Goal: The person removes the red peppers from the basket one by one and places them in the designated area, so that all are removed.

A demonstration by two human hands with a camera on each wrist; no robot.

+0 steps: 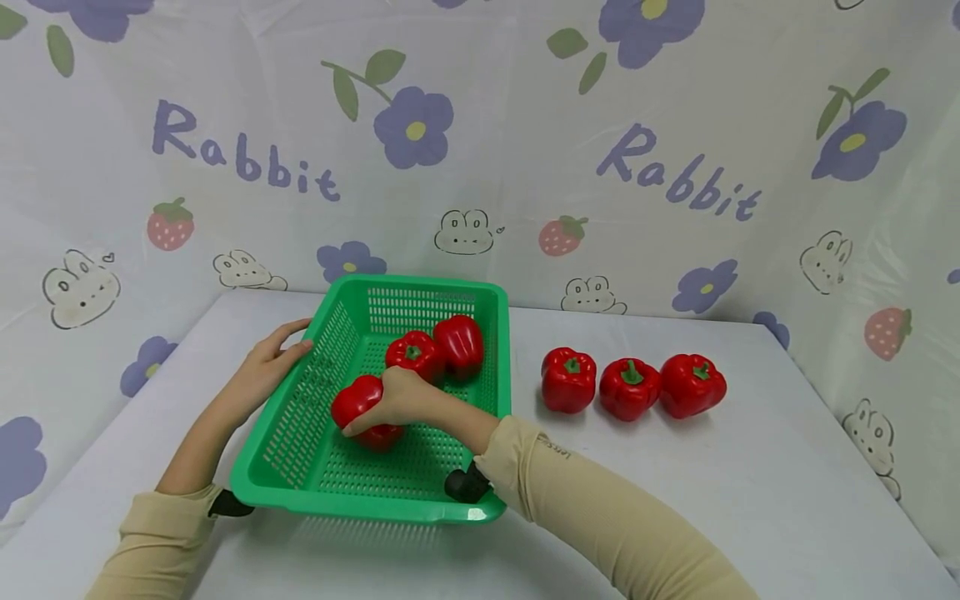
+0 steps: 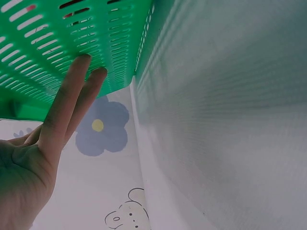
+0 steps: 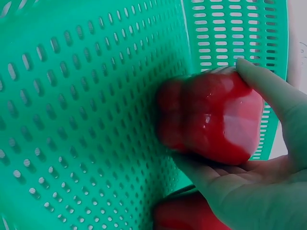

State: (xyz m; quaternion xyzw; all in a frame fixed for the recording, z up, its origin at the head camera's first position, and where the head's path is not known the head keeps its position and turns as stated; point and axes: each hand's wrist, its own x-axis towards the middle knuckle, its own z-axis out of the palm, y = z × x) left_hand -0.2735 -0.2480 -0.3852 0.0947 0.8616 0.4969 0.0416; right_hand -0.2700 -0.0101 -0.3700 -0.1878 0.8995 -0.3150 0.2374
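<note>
A green plastic basket [image 1: 371,507] with slotted walls stands on the table. Inside it my right hand [image 1: 408,398] grips a glossy red bell pepper [image 1: 354,402], thumb on one side and fingers under the other in the right wrist view. Behind that hand, two more red bell peppers lie side by side in the basket, one with its green stem up [image 1: 416,354] and one on its side [image 1: 460,346]. At the basket's left wall is my left hand [image 1: 262,367]; the left wrist view shows straight fingers [image 2: 69,103] touching the slotted wall from outside.
Right of the basket, three red bell peppers [image 1: 568,382] [image 1: 628,392] [image 1: 692,386] sit in a row on the white table [image 1: 675,492]. A patterned cloth [image 1: 510,150] hangs behind the table and along its sides. A black wrist device [image 1: 467,485] overlaps the basket's near right corner.
</note>
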